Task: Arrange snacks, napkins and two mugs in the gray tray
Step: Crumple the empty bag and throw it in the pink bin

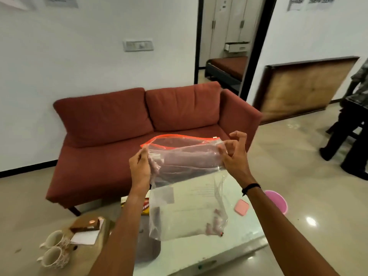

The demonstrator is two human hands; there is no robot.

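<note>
A person held a clear zip bag (187, 176) up at chest height over the desk (239, 232), the left hand (139, 168) pinching one upper edge and the right hand (233, 154) pinching the other, apparently to pull its orange-sealed mouth open. The bag hung slack, seemingly with only a few small bits at the bottom. Two mugs (54, 250) lay side by side at lower left near a brown packet (85, 225). The gray tray (147, 250) sat beneath the left forearm, largely hidden.
</note>
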